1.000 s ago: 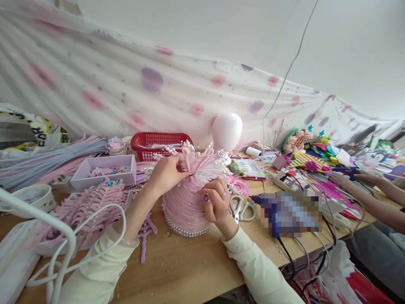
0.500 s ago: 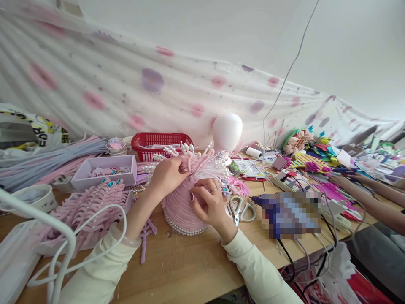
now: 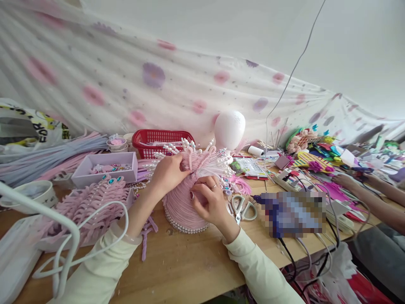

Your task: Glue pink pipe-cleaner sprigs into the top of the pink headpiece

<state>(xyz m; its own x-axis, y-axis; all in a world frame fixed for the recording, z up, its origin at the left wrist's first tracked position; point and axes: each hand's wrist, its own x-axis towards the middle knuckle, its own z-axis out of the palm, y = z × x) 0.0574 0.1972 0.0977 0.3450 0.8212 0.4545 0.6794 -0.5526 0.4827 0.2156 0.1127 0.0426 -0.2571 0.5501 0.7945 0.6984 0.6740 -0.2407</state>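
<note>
A dome-shaped piece wound in pink fuzzy cord (image 3: 180, 207) stands on the table in front of me, with a row of pearl beads (image 3: 186, 229) along its bottom edge. Pink loops (image 3: 202, 159) and white pearl sprays (image 3: 226, 159) stick out of its top. My left hand (image 3: 169, 173) pinches the pink loops on their left side. My right hand (image 3: 210, 200) is in front of the dome, its thumb and fingers curled together near the upper surface; whatever lies between the fingertips is too small to make out.
White-handled scissors (image 3: 243, 210) lie to the right, near a blurred-out blue object (image 3: 291, 213) with cables. Behind stand a red basket (image 3: 145, 141) and a white foam head (image 3: 230, 128). On the left are a lilac box (image 3: 104, 169) and a white cable (image 3: 74, 236). A co-worker's hands (image 3: 344, 181) work at far right.
My right hand has moved left across the front of the dome, with its fingers now closer to the base of the loops. My left hand keeps its pinch. The view has shifted slightly.
</note>
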